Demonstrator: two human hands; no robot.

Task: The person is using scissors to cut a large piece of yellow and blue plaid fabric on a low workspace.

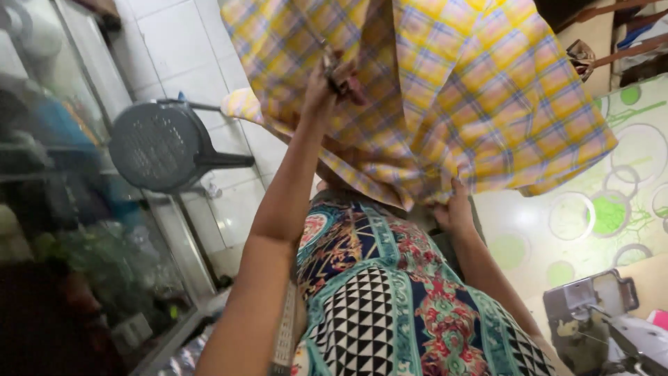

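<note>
I see the left hand (327, 87) raised at upper centre of the frame, fingers clamped on a fold of the yellow plaid cloth (480, 90). The right hand (454, 209), lower and right of centre, pinches the cloth's bottom edge. The cloth hangs across the top of the frame. A grey stool (163, 143) lies tipped at left on the tiled floor (188, 63); a sewing machine (605, 320) sits at lower right.
</note>
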